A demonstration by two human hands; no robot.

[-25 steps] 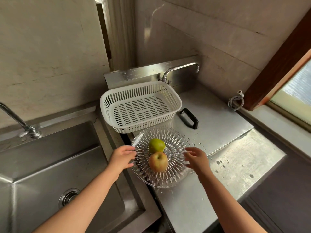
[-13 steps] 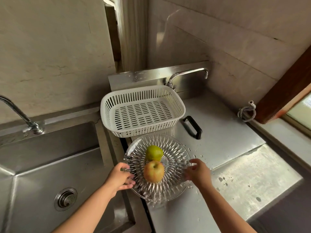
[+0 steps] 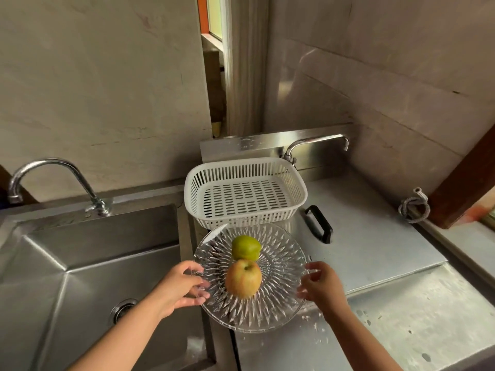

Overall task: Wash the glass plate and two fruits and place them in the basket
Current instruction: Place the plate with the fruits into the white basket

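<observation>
Nothing is washed yet, as far as I can judge: the white slotted basket (image 3: 245, 194) holds nothing, and both fruits sit on the cut-glass plate (image 3: 278, 269), the green one (image 3: 245, 247) behind the reddish apple (image 3: 243, 278). My left hand (image 3: 178, 286) has its grip closed on the plate's left rim; my right hand (image 3: 322, 286) pinches the right rim. The plate lies between them, over the bench (image 3: 388, 263) edge beside the sink (image 3: 80, 263). Washing and placing all remain.

We count one glass plate (image 3: 278, 266), two fruits on it, a green one (image 3: 245, 247) and a reddish-yellow one (image 3: 243, 278), one white basket (image 3: 245, 192), two taps, one sink (image 3: 88, 269) and two hands.
</observation>
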